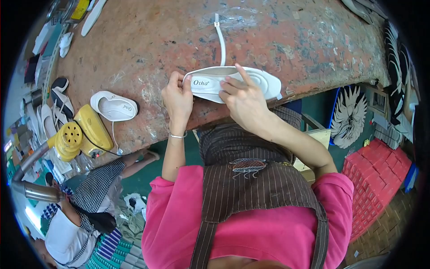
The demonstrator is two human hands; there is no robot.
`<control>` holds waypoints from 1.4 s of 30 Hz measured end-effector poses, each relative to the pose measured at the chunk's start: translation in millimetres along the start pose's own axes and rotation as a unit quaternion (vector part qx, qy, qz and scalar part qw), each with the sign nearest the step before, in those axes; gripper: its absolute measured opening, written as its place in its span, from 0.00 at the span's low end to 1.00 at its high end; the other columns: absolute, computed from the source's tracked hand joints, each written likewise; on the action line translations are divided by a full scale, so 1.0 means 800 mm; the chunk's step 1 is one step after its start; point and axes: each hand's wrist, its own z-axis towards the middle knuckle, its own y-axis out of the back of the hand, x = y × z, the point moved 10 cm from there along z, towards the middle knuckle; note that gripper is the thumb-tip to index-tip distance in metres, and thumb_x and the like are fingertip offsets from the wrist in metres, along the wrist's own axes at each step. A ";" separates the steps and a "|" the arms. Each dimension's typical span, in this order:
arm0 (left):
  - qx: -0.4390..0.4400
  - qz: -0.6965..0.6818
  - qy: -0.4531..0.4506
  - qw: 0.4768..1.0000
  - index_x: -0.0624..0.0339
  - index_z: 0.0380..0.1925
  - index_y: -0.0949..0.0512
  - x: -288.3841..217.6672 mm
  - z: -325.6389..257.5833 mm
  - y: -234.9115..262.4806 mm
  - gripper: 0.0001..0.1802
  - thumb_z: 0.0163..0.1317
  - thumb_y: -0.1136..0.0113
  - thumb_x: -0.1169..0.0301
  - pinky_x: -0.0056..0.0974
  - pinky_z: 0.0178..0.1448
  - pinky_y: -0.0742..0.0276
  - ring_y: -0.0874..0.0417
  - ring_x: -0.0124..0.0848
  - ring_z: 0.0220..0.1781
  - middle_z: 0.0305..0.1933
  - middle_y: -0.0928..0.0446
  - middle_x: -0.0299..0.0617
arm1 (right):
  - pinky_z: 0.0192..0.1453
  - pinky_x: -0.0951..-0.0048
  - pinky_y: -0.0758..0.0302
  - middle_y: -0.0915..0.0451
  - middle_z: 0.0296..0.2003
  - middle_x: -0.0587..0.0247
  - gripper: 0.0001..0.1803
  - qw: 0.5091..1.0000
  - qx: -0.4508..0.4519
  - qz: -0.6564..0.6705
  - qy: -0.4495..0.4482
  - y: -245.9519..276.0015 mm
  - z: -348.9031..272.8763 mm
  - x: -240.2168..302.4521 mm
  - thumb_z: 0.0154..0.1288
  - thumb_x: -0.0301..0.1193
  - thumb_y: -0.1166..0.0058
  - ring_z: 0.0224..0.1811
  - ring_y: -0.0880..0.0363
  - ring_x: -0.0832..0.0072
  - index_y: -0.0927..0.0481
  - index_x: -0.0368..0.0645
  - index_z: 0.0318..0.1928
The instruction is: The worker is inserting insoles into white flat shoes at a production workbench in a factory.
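Observation:
A white shoe with a pale printed insole lies at the table's near edge, its heel end to the left. My left hand is closed on that heel end, the thumb over the insole. Over the shoe's middle, my right hand has bent fingertips against the insole, while its index finger stretches past the far rim. Part of the shoe's front half is hidden under this hand. From the far side, a thin white strap with a small buckle runs out onto the table.
Left on the worn table are another white shoe and a yellow device with a perforated round head. Black-and-white shoes lie beyond it. A co-worker sits lower left. A red woven basket stands at right.

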 end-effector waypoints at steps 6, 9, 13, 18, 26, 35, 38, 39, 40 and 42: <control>0.138 -0.034 0.031 0.989 0.63 0.24 0.26 -0.020 -0.073 -0.055 0.12 0.64 0.39 0.69 0.42 0.26 0.25 0.17 0.40 0.19 0.18 0.22 0.48 | 0.72 0.36 0.47 0.23 0.54 0.46 0.19 0.931 -0.321 -0.035 -0.171 0.089 0.019 -0.114 0.54 0.32 0.40 0.64 0.31 0.47 0.18 0.38 0.47; 0.152 0.090 -0.099 0.979 0.62 0.22 0.24 -0.080 -0.108 -0.078 0.12 0.60 0.36 0.69 0.48 0.27 0.24 0.18 0.48 0.19 0.17 0.22 0.50 | 0.71 0.40 0.41 0.25 0.57 0.45 0.20 0.920 -0.283 0.193 -0.192 0.107 0.031 -0.133 0.56 0.33 0.39 0.60 0.28 0.44 0.20 0.38 0.49; 0.068 0.118 -0.249 0.959 0.60 0.24 0.22 -0.122 -0.145 -0.081 0.11 0.55 0.33 0.65 0.44 0.33 0.23 0.15 0.42 0.36 0.31 0.17 0.44 | 0.69 0.45 0.36 0.26 0.57 0.39 0.18 0.954 -0.160 0.243 -0.072 0.090 -0.012 -0.058 0.56 0.30 0.40 0.59 0.25 0.44 0.25 0.33 0.46; 0.177 0.155 -0.337 0.912 0.67 0.58 0.27 -0.123 -0.175 -0.132 0.33 0.51 0.32 0.69 0.63 0.74 0.49 0.32 0.55 0.66 0.56 0.26 0.60 | 0.75 0.44 0.44 0.22 0.54 0.39 0.12 0.982 -0.170 0.032 -0.080 0.033 -0.042 -0.029 0.56 0.23 0.49 0.61 0.23 0.51 0.24 0.33 0.42; 0.173 0.213 -0.314 0.909 0.72 0.56 0.26 -0.116 -0.171 -0.141 0.25 0.61 0.46 0.68 0.61 0.75 0.47 0.36 0.49 0.73 0.61 0.27 0.58 | 0.79 0.47 0.51 0.25 0.58 0.37 0.28 0.986 -0.064 0.006 -0.154 0.027 0.041 -0.080 0.59 0.24 0.52 0.65 0.27 0.54 0.30 0.24 0.60; 0.106 0.183 -0.357 0.910 0.70 0.42 0.19 -0.124 -0.172 -0.128 0.19 0.52 0.38 0.69 0.58 0.72 0.40 0.28 0.53 0.64 0.50 0.21 0.54 | 0.79 0.49 0.54 0.30 0.62 0.32 0.31 0.967 -0.086 -0.167 -0.169 0.008 0.041 -0.070 0.62 0.24 0.57 0.72 0.37 0.51 0.39 0.17 0.64; 0.101 0.175 -0.354 0.913 0.70 0.46 0.19 -0.112 -0.178 -0.135 0.21 0.52 0.38 0.68 0.58 0.72 0.40 0.29 0.54 0.64 0.52 0.22 0.55 | 0.78 0.41 0.57 0.35 0.66 0.33 0.34 0.989 -0.082 -0.089 -0.082 0.002 0.002 -0.040 0.61 0.27 0.53 0.73 0.39 0.49 0.38 0.27 0.69; 0.102 0.153 -0.364 0.913 0.70 0.46 0.20 -0.115 -0.181 -0.136 0.22 0.53 0.38 0.68 0.58 0.72 0.40 0.29 0.54 0.64 0.52 0.22 0.56 | 0.78 0.39 0.58 0.36 0.68 0.35 0.35 0.990 -0.067 -0.110 -0.061 -0.011 -0.017 -0.037 0.61 0.28 0.53 0.74 0.41 0.49 0.39 0.29 0.70; 0.097 0.161 -0.362 0.913 0.71 0.47 0.20 -0.115 -0.182 -0.138 0.22 0.52 0.39 0.69 0.59 0.72 0.41 0.28 0.54 0.63 0.50 0.22 0.57 | 0.78 0.40 0.57 0.37 0.68 0.35 0.34 0.991 -0.064 -0.097 -0.062 -0.009 -0.013 -0.039 0.62 0.28 0.54 0.75 0.42 0.49 0.38 0.29 0.69; 0.127 0.153 -0.352 0.915 0.71 0.49 0.21 -0.113 -0.180 -0.145 0.22 0.55 0.43 0.69 0.58 0.74 0.43 0.30 0.53 0.66 0.53 0.23 0.57 | 0.78 0.41 0.57 0.37 0.68 0.35 0.33 0.988 -0.080 -0.095 -0.090 -0.008 -0.001 -0.051 0.63 0.28 0.56 0.76 0.45 0.50 0.37 0.27 0.68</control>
